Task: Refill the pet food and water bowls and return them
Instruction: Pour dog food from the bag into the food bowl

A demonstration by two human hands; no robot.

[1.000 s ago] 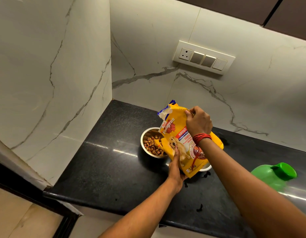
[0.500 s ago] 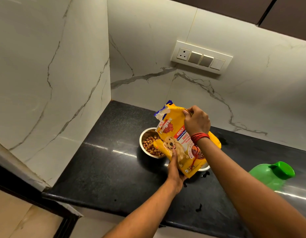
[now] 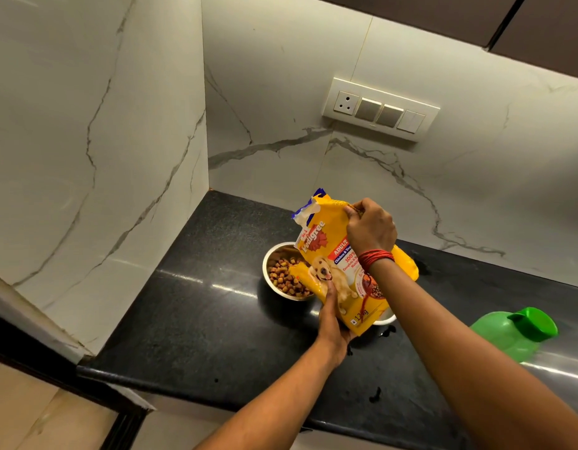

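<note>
A yellow pet food bag (image 3: 326, 254) is held nearly upright over the black counter (image 3: 196, 319). My right hand (image 3: 370, 227) pinches the bag's top edge, and my left hand (image 3: 331, 323) grips its lower left corner. Just left of the bag stands a steel bowl (image 3: 271, 254) holding brown kibble (image 3: 282, 276). Only a bit of white rim shows of a second bowl (image 3: 385, 319), the rest hidden behind the bag's bottom.
A green plastic jug with a green cap (image 3: 521, 332) lies at the right on the counter. Marble walls close the corner at left and behind, with a switch panel (image 3: 380, 108) above. Small dark spots (image 3: 375, 394) mark the counter near its front edge.
The bag has tipped slightly more upright and both hands have shifted with it. The bowls and the jug stay where they were.
</note>
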